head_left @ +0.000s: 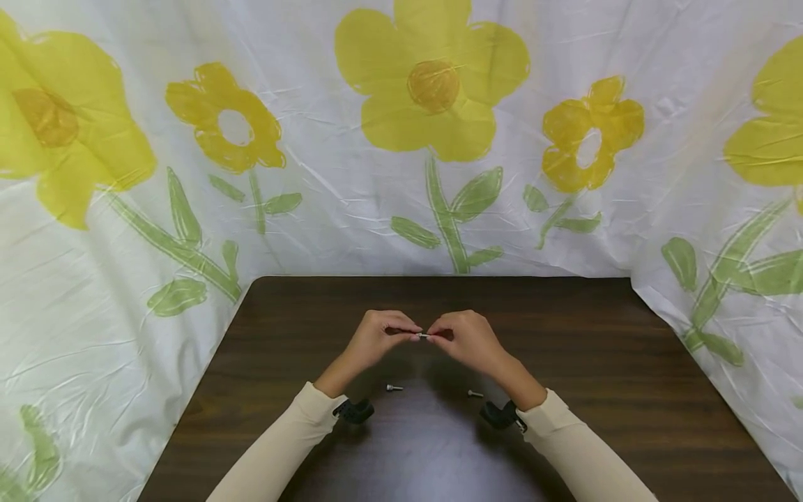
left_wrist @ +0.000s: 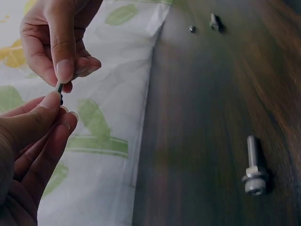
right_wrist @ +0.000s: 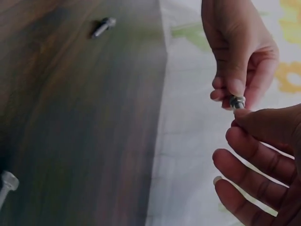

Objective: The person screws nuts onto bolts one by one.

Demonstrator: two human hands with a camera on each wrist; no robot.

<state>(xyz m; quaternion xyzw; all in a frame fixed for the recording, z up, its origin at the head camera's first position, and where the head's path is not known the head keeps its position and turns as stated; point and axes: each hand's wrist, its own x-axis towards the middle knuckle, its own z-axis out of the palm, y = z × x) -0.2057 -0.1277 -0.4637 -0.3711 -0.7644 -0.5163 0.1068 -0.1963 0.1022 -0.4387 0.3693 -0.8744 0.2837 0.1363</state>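
Between the fingertips of both hands is a small metal bolt [head_left: 423,335], its threaded shank visible in the left wrist view. My left hand [head_left: 379,336] pinches the end with a wider collar, perhaps a head or a nut [right_wrist: 237,101]. From the other side, the thumb and fingers of my right hand [head_left: 469,340] pinch the shank end. Fingertips partly cover the bolt. On the table below lies a second bolt [left_wrist: 254,165], with a nut or washer next to its head. A third bolt [head_left: 475,394] lies nearer the right wrist.
The dark wooden table [head_left: 564,335] spreads under both arms. In the left wrist view a tiny metal piece [left_wrist: 192,29] lies near the third bolt. A white cloth with yellow flowers [head_left: 314,209] hangs behind and beside the table. Dark bands with cameras [head_left: 356,411] sit on both wrists.
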